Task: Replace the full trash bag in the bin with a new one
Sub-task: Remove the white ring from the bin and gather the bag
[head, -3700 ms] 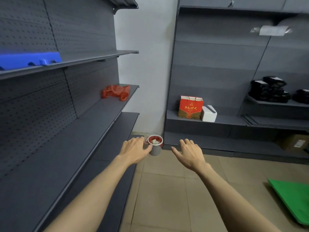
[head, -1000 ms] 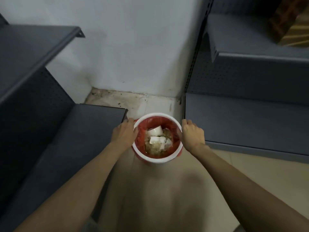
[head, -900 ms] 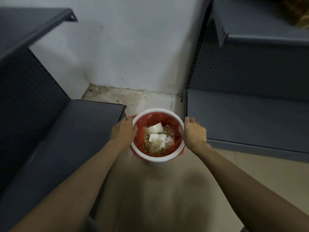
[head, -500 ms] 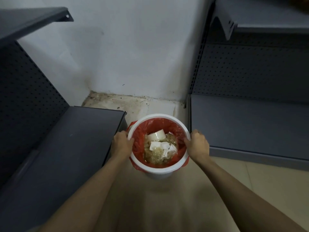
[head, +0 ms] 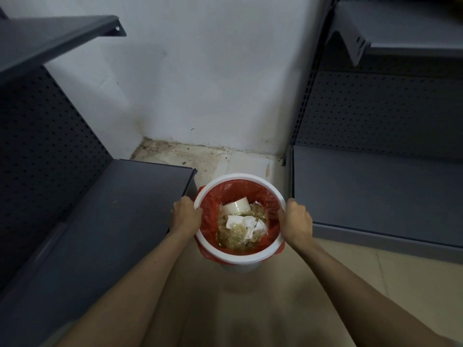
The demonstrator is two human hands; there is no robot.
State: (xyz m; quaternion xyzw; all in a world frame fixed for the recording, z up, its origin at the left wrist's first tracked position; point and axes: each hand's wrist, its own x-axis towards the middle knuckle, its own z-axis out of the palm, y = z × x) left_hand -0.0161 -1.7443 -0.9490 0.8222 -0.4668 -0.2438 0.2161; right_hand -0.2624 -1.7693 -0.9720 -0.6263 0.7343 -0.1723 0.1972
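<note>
I have the bin on the floor in the corner between two grey shelves. My left hand and right hand each curl over its white rim on opposite sides. The red bag lines it, full of paper scraps. To free the bag cleanly, I should probably peel its folded edge off the rim evenly, gathering it inward so nothing spills.
</note>
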